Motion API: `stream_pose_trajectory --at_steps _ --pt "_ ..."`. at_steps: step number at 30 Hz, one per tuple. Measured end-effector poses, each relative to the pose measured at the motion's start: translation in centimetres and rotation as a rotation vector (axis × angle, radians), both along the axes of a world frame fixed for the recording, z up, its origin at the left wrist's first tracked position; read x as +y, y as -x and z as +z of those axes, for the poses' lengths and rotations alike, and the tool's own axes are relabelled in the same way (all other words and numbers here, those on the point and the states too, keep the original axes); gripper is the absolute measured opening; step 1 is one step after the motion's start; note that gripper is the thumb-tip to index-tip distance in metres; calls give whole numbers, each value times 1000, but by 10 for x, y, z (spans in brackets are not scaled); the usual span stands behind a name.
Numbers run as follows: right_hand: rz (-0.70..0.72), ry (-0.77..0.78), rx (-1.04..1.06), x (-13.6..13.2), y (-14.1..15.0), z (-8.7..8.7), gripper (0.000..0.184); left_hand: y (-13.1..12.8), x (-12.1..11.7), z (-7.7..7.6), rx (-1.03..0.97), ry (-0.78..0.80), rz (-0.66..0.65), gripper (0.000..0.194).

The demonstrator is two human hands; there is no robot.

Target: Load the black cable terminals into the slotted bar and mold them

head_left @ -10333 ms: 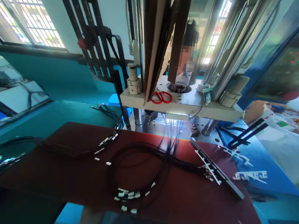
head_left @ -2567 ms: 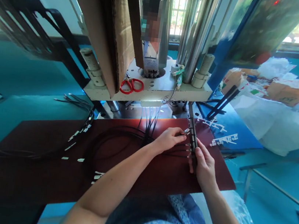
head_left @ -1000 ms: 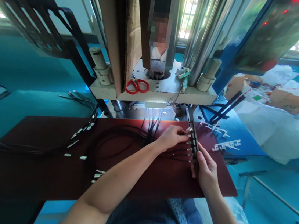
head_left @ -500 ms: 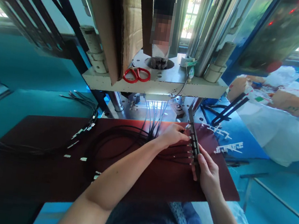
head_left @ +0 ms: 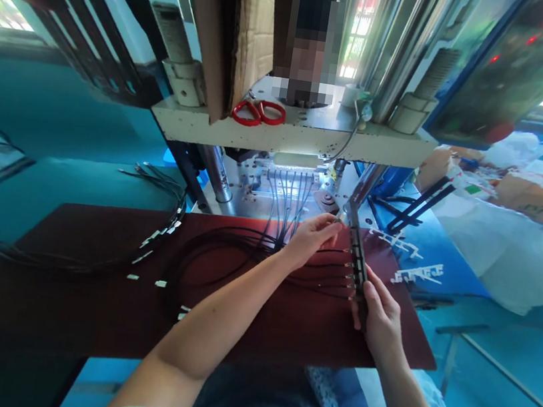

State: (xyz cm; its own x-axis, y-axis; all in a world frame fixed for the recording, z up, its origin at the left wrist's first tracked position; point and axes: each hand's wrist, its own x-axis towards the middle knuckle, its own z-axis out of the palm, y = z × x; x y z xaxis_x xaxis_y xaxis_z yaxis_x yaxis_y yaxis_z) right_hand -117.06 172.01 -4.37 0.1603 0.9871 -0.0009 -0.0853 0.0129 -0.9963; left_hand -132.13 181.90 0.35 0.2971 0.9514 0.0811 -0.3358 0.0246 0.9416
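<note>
Dark slotted bar [head_left: 356,259] in right hand [head_left: 381,312], near end clasped between thumb and fingers, far end reaching past left hand [head_left: 311,237]. Cable ends [head_left: 347,266] line bar's left edge, between hands. Left hand beside bar's far end, thumb and fingertips drawn together; can't tell what they pinch. Black cables [head_left: 278,239] loop over brown table [head_left: 294,328], left of left hand. Beyond hands: press plate [head_left: 240,136], red scissors [head_left: 260,114] on top. White plastic pieces [head_left: 418,273] right of right hand.

Indus. wkshp: press [head_left: 261,136] w/ steel cols. [head_left: 216,172], ctrl panel [head_left: 514,76].
</note>
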Motion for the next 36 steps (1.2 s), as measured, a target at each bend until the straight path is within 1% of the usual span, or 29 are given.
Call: stream_pose_trajectory --at_steps 2,5,9,11,13,14,16,18,20,24,26,29,31,33,36 --pt "-14 -5 24 0 0 -1 51 3 0 2 -25 -9 -49 33" --pt "-29 3 51 0 -1 -3 52 7 3 -1 -51 2 -132 38" --pt "-29 4 61 -1 -3 -5 52 8 9 -2 -57 121 -181 40" --pt "-21 4 56 -1 -3 -5 51 4 11 0 -2 184 -149 34" --pt "-15 8 59 -2 -3 -4 51 -3 12 1 98 205 -88 26" --pt "-13 12 62 -2 -3 -4 51 -6 13 2 154 192 -52 21" --pt "-15 19 68 -2 -2 -2 50 -13 13 0 272 119 14 14" --pt "-20 25 63 -2 -2 0 49 -17 14 -2 376 46 74 14" --pt "-20 29 47 -1 -2 1 49 -19 13 -5 427 33 91 14" --pt "-16 33 30 0 -3 0 51 -18 10 -4 329 136 -6 14" --pt "-10 39 11 0 -3 -2 52 -18 9 -3 303 152 -13 15" --pt "7 33 -66 0 -2 -3 55 -18 9 -6 348 88 57 15" --pt "23 26 -120 0 0 -3 55 -16 9 -8 352 39 63 17" --pt "35 27 -130 0 1 -1 54 -11 9 -10 270 34 7 18" --pt "6 36 -68 0 2 2 54 -1 11 -9 52 120 -90 29"
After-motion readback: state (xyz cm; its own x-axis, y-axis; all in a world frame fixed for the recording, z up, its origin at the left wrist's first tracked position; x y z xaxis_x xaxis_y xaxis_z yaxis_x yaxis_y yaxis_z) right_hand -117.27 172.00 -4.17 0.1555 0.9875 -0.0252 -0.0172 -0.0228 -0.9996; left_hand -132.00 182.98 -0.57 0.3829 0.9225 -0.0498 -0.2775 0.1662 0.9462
